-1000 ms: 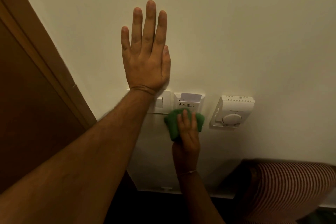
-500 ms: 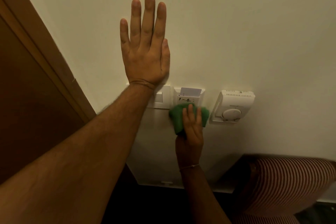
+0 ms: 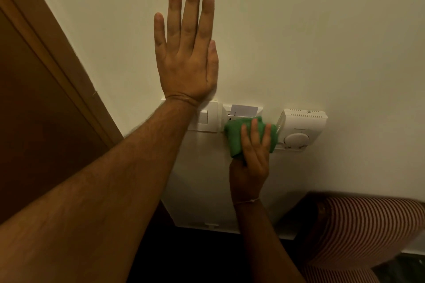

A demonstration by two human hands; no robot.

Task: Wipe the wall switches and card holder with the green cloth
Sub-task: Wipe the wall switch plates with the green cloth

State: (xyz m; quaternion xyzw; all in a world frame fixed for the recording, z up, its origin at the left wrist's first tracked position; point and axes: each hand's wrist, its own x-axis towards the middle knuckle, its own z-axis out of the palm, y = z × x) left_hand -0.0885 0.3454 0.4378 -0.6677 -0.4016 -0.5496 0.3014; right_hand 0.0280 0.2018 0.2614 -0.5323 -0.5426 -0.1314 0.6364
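My left hand (image 3: 186,53) lies flat on the cream wall, fingers spread, just above the white switch plate (image 3: 207,119), whose left part my forearm hides. My right hand (image 3: 253,156) presses the green cloth (image 3: 234,138) against the lower half of the white card holder (image 3: 230,110). A pale card (image 3: 243,110) stands in the holder's slot above the cloth. The cloth's right edge touches the left side of the white thermostat (image 3: 301,126).
A brown wooden door frame (image 3: 57,53) runs diagonally down the left. A white panel (image 3: 202,186) sits on the wall below the switches. A red-and-white striped fabric (image 3: 368,232) bulges at the lower right. The floor below is dark.
My right hand has slid the cloth to the right and slightly up, from below the card holder to its lower face and the thermostat's edge. My left hand stays flat on the wall.
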